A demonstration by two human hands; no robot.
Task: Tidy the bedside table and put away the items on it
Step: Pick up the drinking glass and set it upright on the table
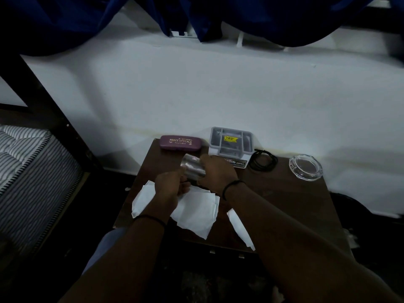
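Dark brown counter. Maroon glasses case with gold lettering. Shiny silver steel cup bearing a small red-and-white sticker. Grey plastic organizer with a yellow label — white base below, black lettering on it. Black coiled cord. Clear glass ashtray. White paper sheets. Black bands on both wrists. Blue curtain above a white wall — grey-and-white striped mattress.

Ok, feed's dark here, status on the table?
Both hands, left hand and right hand, hold steel cup over tissues. Glasses case untouched.
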